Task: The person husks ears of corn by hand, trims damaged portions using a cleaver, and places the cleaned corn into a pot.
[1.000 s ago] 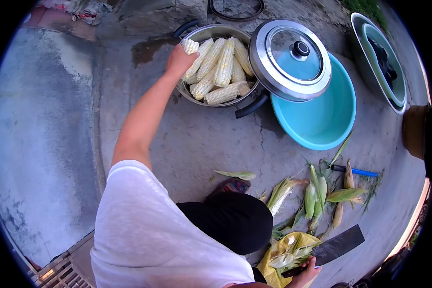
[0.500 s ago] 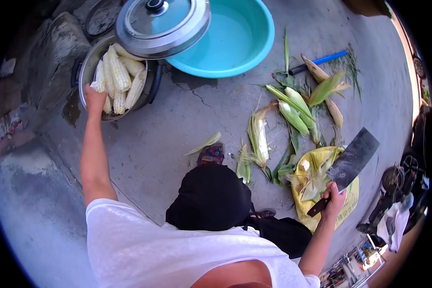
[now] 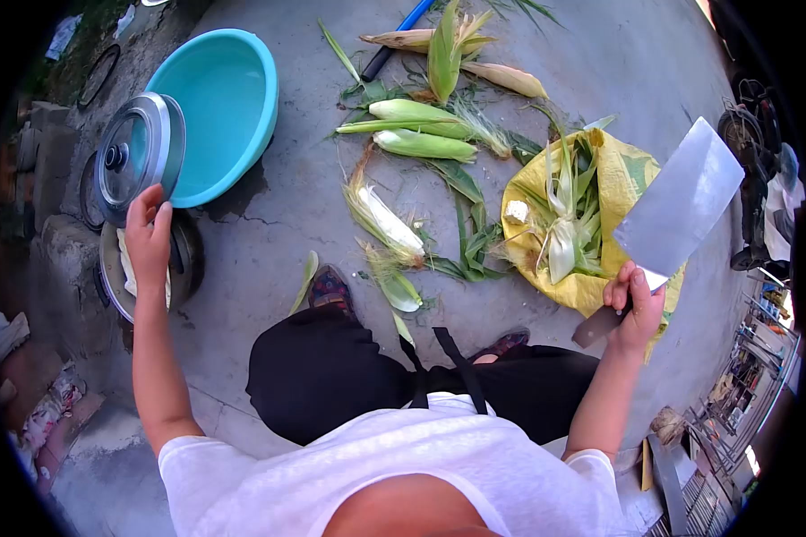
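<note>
My right hand (image 3: 638, 309) is wrapped round the dark handle of a cleaver (image 3: 681, 206), its broad blade pointing up and to the right over the edge of a yellow sack (image 3: 546, 268). My left hand (image 3: 150, 233) is over a metal pot (image 3: 188, 255), holding nothing, with its fingertips right at the lower rim of the glass-and-steel lid (image 3: 130, 157). That lid leans over the near edge of a turquoise basin (image 3: 264, 116). Pale husked corn (image 3: 126, 259) shows in the pot, partly hidden by my hand and forearm.
Corn husks and leaves fill the sack. Ears in green husk (image 3: 425, 145), a half-peeled ear (image 3: 390, 219) and dry husks (image 3: 506, 79) lie on the concrete floor, beside a blue-and-black rod (image 3: 394, 49). A wheeled vehicle (image 3: 748, 179) and a metal rack (image 3: 743, 385) stand at the right.
My left hand has come off the corn in the pot and up to the lid's rim. The cleaver stays in my right hand, its blade turned to catch light. The view has swung right.
</note>
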Action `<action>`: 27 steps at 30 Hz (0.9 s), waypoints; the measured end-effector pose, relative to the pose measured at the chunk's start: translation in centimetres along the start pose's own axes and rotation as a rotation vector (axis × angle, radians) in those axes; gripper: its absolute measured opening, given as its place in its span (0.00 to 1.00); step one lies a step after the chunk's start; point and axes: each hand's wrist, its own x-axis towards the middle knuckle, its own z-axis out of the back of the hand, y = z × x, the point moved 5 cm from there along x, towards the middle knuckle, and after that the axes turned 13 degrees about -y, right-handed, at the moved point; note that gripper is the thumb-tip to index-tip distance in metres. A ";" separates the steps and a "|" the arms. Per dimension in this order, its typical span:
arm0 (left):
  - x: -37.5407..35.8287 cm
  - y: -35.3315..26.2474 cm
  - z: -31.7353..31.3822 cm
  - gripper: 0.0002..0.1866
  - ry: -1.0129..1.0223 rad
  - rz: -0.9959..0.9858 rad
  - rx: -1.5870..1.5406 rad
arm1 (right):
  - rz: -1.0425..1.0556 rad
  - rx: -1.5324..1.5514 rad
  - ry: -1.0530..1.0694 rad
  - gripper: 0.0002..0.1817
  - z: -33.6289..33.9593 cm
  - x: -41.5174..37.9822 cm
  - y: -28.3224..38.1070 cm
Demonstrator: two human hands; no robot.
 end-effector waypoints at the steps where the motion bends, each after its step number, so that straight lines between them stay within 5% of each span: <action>1: 0.1 -3.3 -2.6 0.14 0.082 -0.085 0.024 | 0.007 0.048 0.007 0.09 0.7 -0.1 0.3; 5: -2.7 -11.2 -13.8 0.14 0.457 -0.458 0.130 | 0.004 0.138 0.073 0.10 4.3 -0.2 0.9; 11: -14.3 -11.1 -26.1 0.16 0.947 -0.814 0.396 | -0.012 0.157 0.100 0.19 9.0 -0.1 0.3; 14: -18.8 -10.4 -28.0 0.17 0.855 -0.956 0.275 | -0.012 0.139 0.096 0.19 10.6 0.1 -0.1; 19: -19.6 -11.0 -29.7 0.16 0.902 -0.856 0.299 | -0.042 0.124 0.062 0.20 11.2 0.0 0.2; 25: -20.9 -20.8 -37.7 0.11 0.832 -0.726 0.009 | -0.127 0.116 0.040 0.19 10.6 0.5 0.5; 27: -22.1 -23.0 -41.5 0.11 0.821 -0.506 -0.074 | -0.133 0.125 0.011 0.18 10.6 0.7 0.6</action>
